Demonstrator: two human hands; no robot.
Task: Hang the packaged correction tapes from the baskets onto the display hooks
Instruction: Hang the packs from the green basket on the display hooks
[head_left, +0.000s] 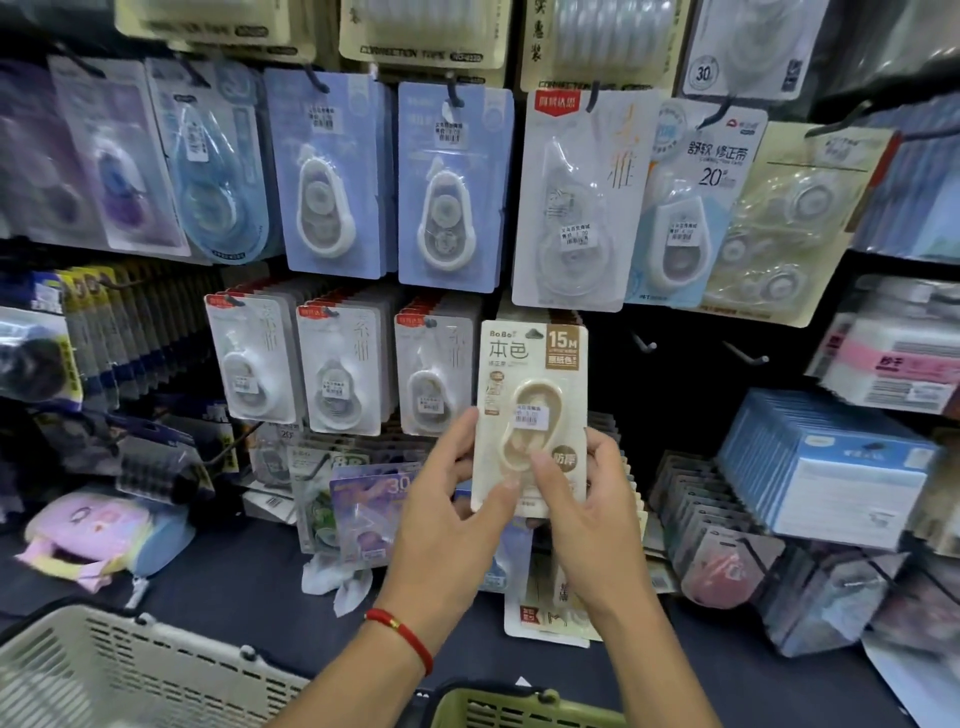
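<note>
Display wall (675, 364) mostly stocked — upper and middle rows of hooks carry hanging correction-tape packs, so most of the job looks done. Two bare hooks (748, 353) show to the right of the held pack; likely the target. Two baskets at the bottom edge: white basket (104, 670) on the left, green basket (519, 709) in the centre; contents of both not visible, so remaining count unknown. Beige correction tape pack (535, 374) is held upright in front of the middle row, not on a hook yet. Left hand (457, 499) grips its lower left edge, thumb on the front. Right hand (587, 499) pinches the lower right — thumb across the blister, fingers behind.
</note>
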